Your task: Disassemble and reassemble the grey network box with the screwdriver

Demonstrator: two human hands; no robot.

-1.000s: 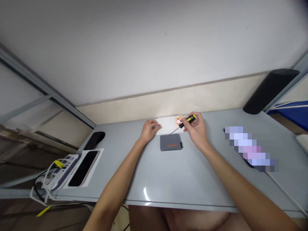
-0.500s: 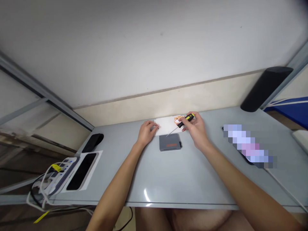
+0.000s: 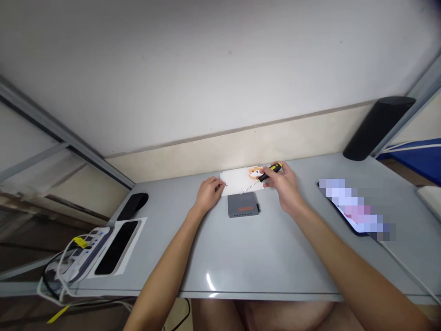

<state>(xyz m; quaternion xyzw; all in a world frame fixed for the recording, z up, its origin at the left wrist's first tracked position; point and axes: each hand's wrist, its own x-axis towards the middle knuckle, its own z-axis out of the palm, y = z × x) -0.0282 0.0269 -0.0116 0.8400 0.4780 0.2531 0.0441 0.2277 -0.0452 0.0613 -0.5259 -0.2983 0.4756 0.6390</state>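
Observation:
In my right hand is a screwdriver with a black and yellow handle. Its thin metal shaft slants down to the left, the tip over the far edge of a small dark grey box. Whether the tip touches the box I cannot tell. My left hand rests at the left edge of a white paper, thumb and fingertips drawn together; what they hold, if anything, is too small to make out. A tiny dark speck lies on the paper beside those fingertips. An orange-and-white cartoon animal face is printed on the paper.
At left on the grey table are a black phone, a dark strap-like object and a power strip with cables. To the right lie a lit, blurred phone and a black cylinder against the wall.
My right hand has drawn slightly to the right with the screwdriver, whose tip has shifted a little rightward. My left hand has moved slightly left and down.

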